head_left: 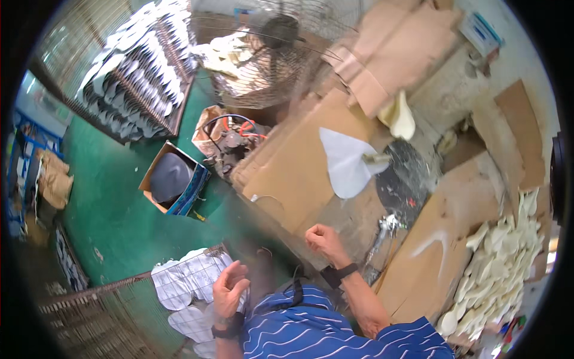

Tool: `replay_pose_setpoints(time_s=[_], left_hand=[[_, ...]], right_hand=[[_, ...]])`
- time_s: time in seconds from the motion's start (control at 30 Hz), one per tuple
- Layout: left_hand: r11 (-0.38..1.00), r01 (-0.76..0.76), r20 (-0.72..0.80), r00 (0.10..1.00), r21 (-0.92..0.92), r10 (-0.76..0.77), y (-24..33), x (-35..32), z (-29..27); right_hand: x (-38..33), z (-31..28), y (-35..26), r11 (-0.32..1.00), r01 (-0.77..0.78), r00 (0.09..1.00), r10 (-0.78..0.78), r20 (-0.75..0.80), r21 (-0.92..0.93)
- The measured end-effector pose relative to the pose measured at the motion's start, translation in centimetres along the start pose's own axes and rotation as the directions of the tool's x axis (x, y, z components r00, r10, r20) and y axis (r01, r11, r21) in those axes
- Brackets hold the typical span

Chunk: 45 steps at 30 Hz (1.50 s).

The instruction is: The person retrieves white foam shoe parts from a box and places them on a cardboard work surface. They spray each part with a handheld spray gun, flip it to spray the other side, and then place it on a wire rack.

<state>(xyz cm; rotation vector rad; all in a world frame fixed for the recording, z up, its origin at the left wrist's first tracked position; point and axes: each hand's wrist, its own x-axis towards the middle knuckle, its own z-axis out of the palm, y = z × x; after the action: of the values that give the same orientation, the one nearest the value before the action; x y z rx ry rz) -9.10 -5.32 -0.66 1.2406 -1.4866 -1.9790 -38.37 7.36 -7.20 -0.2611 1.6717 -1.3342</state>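
My left hand (229,289) is raised beside white sole-shaped pieces (197,272) on a wire rack. Its fingers are bent but apart from the thumb, with nothing visible between them. Over the workbench's near edge, my right hand (326,244) has its fingers curled closed; no held thing shows. Beyond it lies a pale, roughly triangular sheet (345,164) on brown cardboard (299,173). A small cream piece (375,158) rests at the sheet's right corner, next to a dark round pad (406,185). A shiny metal tool (388,226), its kind unclear, lies nearer me.
Many cream shaped pieces (496,275) are heaped at the right. Left of the bench, an open box (200,179) holding a dark lump stands on the green floor. A wire-guarded fan (263,72) is behind. Racks (179,119) of grey-white pieces stand at the far left.
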Motion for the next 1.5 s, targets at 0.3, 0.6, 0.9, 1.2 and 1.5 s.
replay_pose_setpoints(time_s=[0.3,0.6,0.9,1.2,1.5], left_hand=[[0.989,-0.147,-0.27,0.953,-0.029,0.134,3.3,4.2,-12.8],[0.983,-0.146,-0.59,0.805,-0.111,0.053,0.0,4.7,-20.3],[0.985,-0.072,-0.58,0.814,-0.159,-0.034,2.5,10.3,-23.1],[0.998,-0.068,-0.595,0.802,0.009,0.06,7.9,20.8,-31.1],[1.0,-0.019,-0.59,0.807,0.005,0.018,15.0,31.1,-38.0]], right_hand=[[17.4,4.6,6.8,0.838,0.181,0.929,-0.317,-0.191,-0.514],[18.1,6.2,6.8,0.645,0.093,0.896,-0.386,-0.218,-0.759],[19.0,4.2,6.4,0.61,-0.023,0.945,-0.244,-0.216,-0.792],[25.6,22.6,-9.4,0.606,0.04,0.988,0.097,0.124,-0.794],[40.4,33.5,-10.1,0.545,0.446,0.875,-0.099,0.473,-0.71]])
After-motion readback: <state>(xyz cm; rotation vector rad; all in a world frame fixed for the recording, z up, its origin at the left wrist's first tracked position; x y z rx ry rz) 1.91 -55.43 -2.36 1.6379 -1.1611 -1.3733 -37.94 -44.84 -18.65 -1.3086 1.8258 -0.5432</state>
